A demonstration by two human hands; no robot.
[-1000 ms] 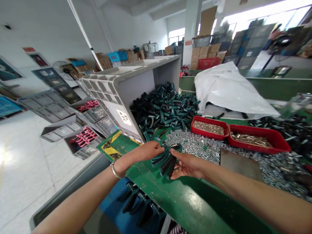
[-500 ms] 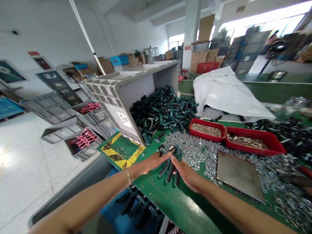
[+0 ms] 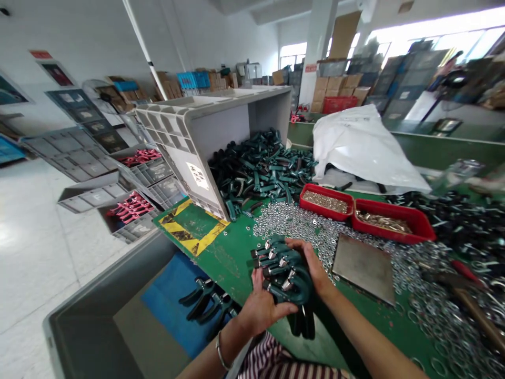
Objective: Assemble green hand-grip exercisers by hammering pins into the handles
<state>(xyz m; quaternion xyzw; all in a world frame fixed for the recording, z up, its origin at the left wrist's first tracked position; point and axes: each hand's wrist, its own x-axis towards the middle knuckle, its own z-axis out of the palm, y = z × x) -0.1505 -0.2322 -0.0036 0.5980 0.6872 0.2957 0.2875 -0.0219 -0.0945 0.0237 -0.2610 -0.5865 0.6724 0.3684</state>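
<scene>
Hands | left hand (image 3: 261, 310) near side, right hand (image 3: 305, 258) far side | gripping stacked green-handled clamps (image 3: 286, 276) between them

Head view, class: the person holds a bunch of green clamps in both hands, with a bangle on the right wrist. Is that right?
No: the bangle is on the left wrist, not the right, as the head view shows. The rest stands: the green clamps are held in both the left hand and the right hand.
</scene>
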